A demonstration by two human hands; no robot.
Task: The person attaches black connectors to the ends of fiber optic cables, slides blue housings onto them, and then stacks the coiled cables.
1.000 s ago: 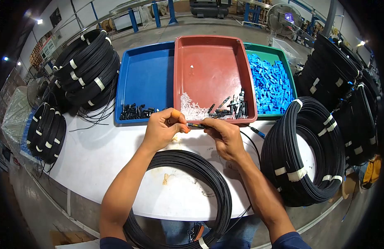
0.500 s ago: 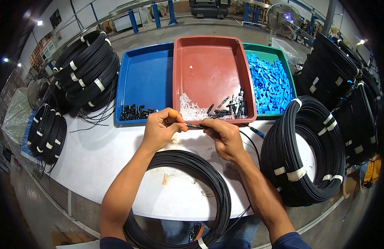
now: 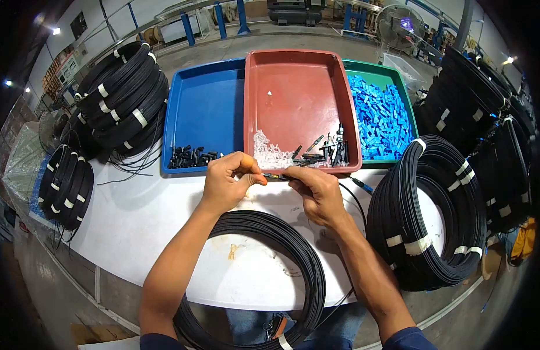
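Observation:
In front of the trays, both of my hands pinch a slim black cable connector with a small yellowish part. My left hand grips its left end between thumb and forefinger. My right hand has its fingers closed round the right end, which they mostly hide. Just right of that hand, a black cable end with a blue connector lies on the table. Below my hands, a coil of black cable rests partly on the table and overhangs its front edge.
Behind my hands stand a blue tray with black parts, a red tray with clear and black pieces, and a green tray full of blue connectors. Cable coils flank the white table, including a large one at right.
Hardly anything differs. My fingers have shifted very slightly around the connector, and both hands stay in the same place.

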